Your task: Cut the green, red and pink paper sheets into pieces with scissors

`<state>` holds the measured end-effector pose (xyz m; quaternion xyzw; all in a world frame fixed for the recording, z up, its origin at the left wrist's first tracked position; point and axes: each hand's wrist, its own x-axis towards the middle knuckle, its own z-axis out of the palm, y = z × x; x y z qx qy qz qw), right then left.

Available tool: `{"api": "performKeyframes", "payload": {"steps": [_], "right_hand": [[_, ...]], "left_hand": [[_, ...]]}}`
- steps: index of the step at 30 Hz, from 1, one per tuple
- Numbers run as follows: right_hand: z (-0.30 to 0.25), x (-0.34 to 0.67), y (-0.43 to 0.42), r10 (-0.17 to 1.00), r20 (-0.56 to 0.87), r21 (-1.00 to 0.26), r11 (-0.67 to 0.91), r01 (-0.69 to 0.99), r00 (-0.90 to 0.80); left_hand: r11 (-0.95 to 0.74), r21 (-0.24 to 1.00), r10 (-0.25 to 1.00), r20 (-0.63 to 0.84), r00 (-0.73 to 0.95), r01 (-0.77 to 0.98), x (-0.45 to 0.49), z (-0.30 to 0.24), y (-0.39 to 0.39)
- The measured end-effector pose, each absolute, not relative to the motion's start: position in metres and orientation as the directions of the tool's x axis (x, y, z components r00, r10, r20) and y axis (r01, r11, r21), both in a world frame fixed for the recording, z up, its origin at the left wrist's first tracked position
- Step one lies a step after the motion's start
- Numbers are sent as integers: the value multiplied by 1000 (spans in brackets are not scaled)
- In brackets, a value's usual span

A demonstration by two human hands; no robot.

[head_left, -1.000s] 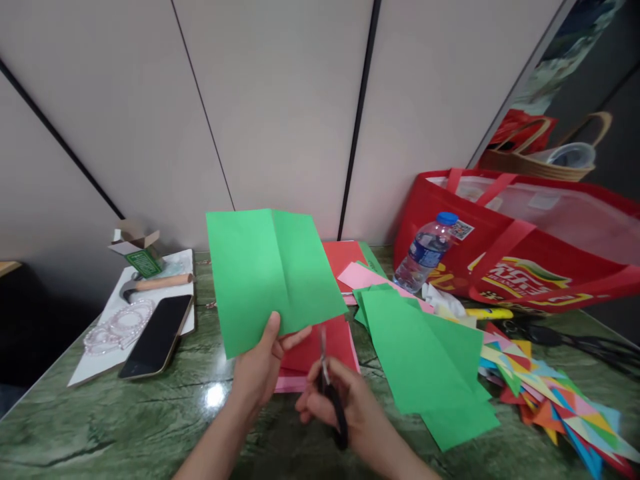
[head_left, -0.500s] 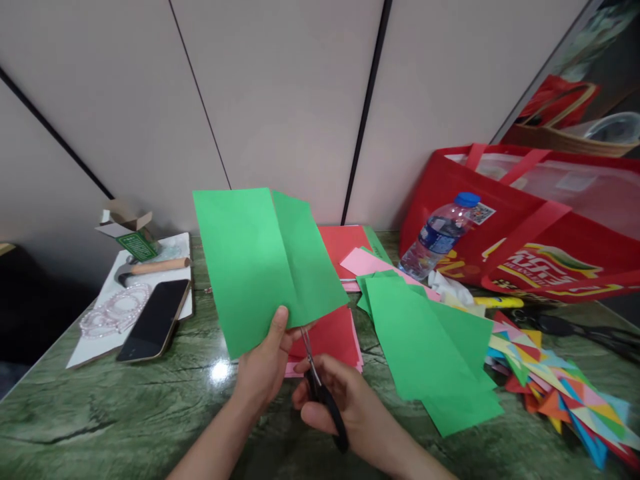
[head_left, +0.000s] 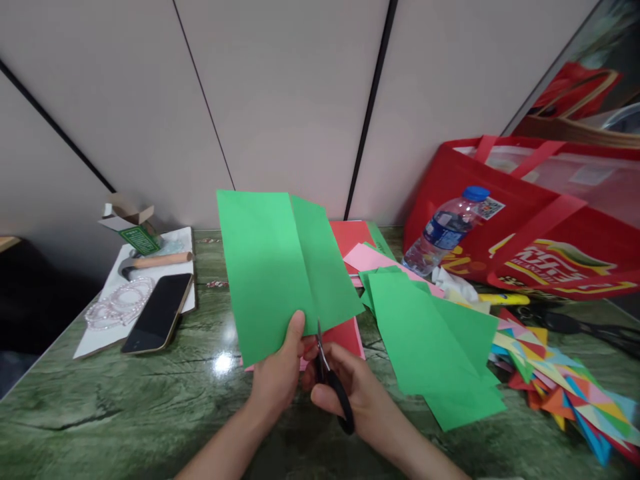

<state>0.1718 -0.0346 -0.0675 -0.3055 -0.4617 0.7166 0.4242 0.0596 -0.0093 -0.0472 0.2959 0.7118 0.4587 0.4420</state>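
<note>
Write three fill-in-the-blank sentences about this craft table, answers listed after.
The left hand holds up a creased paper sheet coloured ____.
The right hand grips black-handled ____ at the sheet's lower edge.
The water bottle leans against a ____ bag.
Missing: green; scissors; red.

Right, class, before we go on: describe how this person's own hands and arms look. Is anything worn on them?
The left hand and the right hand are bare: no glove, ring, watch or bracelet shows. The left forearm and the right forearm are bare too, down to the picture's bottom edge, with no sleeve or cuff in view.
</note>
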Motion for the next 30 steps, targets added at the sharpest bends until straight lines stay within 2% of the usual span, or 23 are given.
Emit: {"api": "performKeyframes", "payload": {"steps": [4, 9, 13, 18, 24, 30], "right_hand": [[-67, 174, -35, 885, -57, -929, -217, -300, -462], [-71, 176, -35, 882, -102, -940, -237, -247, -460], [-71, 175, -34, 880, -101, -935, -243, -257, -464], [-70, 176, -34, 881, -96, -938, -237, -255, -464], [-68, 176, -33, 888, -103, -948, -224, -226, -449], [-68, 175, -34, 889, -102, -947, -224, -229, -447]], "left_hand": [[456, 890, 839, -430, -333, -2, 58, -42, -11], [401, 913, 859, -345, -378, 75, 57, -38, -11], [352, 935, 873, -309, -378, 50, 58, -40, -11], [390, 906, 875, -309, -371, 166, 57, -38, -13], [415, 883, 869, -312, -385, 221, 57, -36, -14], [418, 891, 857, -322, -402, 177, 58, -39, -14]]}}
